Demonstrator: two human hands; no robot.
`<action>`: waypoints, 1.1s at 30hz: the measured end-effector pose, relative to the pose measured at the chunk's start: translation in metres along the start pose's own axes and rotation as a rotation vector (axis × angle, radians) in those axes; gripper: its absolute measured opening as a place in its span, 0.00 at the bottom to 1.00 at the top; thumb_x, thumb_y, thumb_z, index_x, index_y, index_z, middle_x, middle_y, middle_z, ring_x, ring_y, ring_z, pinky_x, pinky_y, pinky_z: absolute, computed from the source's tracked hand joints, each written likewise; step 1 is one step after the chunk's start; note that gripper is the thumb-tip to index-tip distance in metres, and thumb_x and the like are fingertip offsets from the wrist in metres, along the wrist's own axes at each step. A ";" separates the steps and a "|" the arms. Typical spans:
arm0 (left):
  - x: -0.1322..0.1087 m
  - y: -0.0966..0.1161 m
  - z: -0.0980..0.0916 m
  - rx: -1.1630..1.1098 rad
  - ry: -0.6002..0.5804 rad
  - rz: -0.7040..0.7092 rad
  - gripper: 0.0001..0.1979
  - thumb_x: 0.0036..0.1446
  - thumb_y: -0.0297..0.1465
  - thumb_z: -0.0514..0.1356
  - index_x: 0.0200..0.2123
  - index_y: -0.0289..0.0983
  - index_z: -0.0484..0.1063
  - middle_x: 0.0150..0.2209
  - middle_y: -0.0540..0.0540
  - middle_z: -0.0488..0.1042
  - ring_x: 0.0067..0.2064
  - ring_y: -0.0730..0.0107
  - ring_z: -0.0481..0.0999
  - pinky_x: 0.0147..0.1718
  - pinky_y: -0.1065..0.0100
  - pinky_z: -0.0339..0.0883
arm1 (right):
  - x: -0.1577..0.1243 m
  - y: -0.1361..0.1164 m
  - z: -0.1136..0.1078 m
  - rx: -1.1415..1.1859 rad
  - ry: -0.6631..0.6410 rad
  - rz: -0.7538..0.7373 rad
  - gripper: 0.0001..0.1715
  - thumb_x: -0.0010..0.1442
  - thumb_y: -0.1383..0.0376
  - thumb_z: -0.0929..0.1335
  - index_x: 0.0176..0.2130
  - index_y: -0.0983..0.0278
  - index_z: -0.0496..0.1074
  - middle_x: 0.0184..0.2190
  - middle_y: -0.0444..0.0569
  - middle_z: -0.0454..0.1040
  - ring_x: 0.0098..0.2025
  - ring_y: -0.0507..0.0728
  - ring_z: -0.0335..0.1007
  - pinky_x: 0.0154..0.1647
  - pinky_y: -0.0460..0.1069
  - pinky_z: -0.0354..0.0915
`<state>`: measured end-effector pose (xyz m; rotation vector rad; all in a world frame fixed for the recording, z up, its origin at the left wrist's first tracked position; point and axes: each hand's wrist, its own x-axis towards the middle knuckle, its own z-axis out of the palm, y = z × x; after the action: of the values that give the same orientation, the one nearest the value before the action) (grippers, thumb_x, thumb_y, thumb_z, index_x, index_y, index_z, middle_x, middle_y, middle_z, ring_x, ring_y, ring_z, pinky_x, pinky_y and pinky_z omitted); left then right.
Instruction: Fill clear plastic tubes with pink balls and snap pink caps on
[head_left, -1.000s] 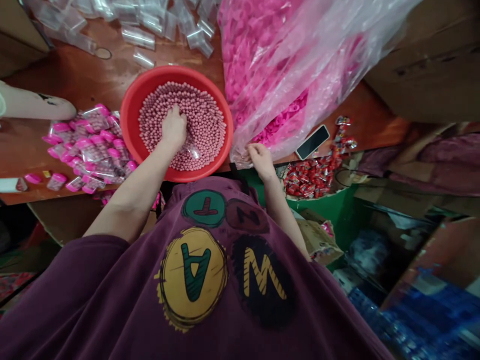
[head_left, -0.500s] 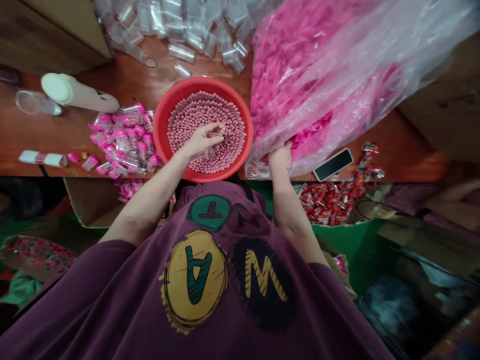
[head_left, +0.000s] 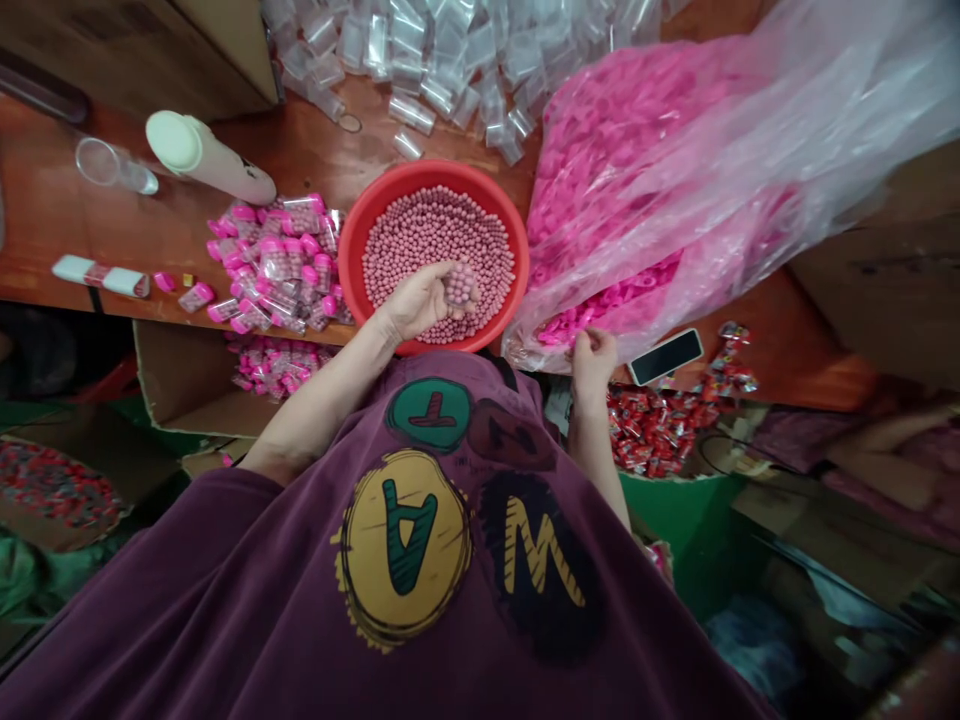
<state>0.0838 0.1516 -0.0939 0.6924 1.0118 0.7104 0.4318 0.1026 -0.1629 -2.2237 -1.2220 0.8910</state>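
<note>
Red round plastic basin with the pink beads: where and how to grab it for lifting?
Probably two-handed on the red basin, at the left and right of its rim, coming from above, thumbs inside: the round lip stands above the small pink beads. Outside, clear pink-capped jars crowd the left and the clear plastic bag the right, so side room looks tight.

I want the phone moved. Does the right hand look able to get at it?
Probably yes: the phone lies just to the right of the right hand, with nothing on top. Whether that hand already holds something is hard to tell.
</note>
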 end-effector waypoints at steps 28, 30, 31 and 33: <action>-0.008 -0.003 0.008 0.060 0.085 0.010 0.32 0.79 0.51 0.46 0.58 0.35 0.80 0.43 0.38 0.85 0.45 0.53 0.86 0.41 0.54 0.78 | -0.019 -0.160 0.043 0.094 -0.399 -0.866 0.11 0.77 0.57 0.68 0.48 0.56 0.82 0.51 0.52 0.81 0.58 0.65 0.78 0.67 0.68 0.74; -0.009 -0.002 0.008 -0.007 0.086 -0.023 0.31 0.79 0.49 0.46 0.59 0.34 0.80 0.44 0.36 0.85 0.47 0.51 0.86 0.42 0.54 0.78 | -0.016 -0.156 0.044 0.127 -0.342 -0.812 0.14 0.78 0.54 0.68 0.49 0.57 0.82 0.52 0.52 0.81 0.58 0.64 0.78 0.67 0.67 0.75; -0.010 0.000 0.009 -0.053 0.094 -0.038 0.30 0.79 0.47 0.47 0.59 0.33 0.80 0.45 0.36 0.85 0.48 0.51 0.86 0.43 0.54 0.78 | -0.015 -0.156 0.045 0.169 -0.323 -0.766 0.16 0.78 0.51 0.68 0.50 0.57 0.82 0.51 0.52 0.82 0.57 0.64 0.79 0.66 0.67 0.76; -0.013 0.005 0.014 -0.154 0.122 -0.059 0.25 0.78 0.44 0.53 0.58 0.33 0.81 0.46 0.37 0.85 0.50 0.53 0.86 0.46 0.56 0.79 | -0.016 -0.157 0.048 0.281 -0.319 -0.669 0.23 0.77 0.43 0.69 0.52 0.57 0.82 0.50 0.50 0.83 0.53 0.62 0.81 0.63 0.65 0.79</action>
<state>0.0911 0.1415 -0.0785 0.4888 1.0724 0.7776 0.3020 0.1723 -0.0892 -1.3405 -1.7112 1.0612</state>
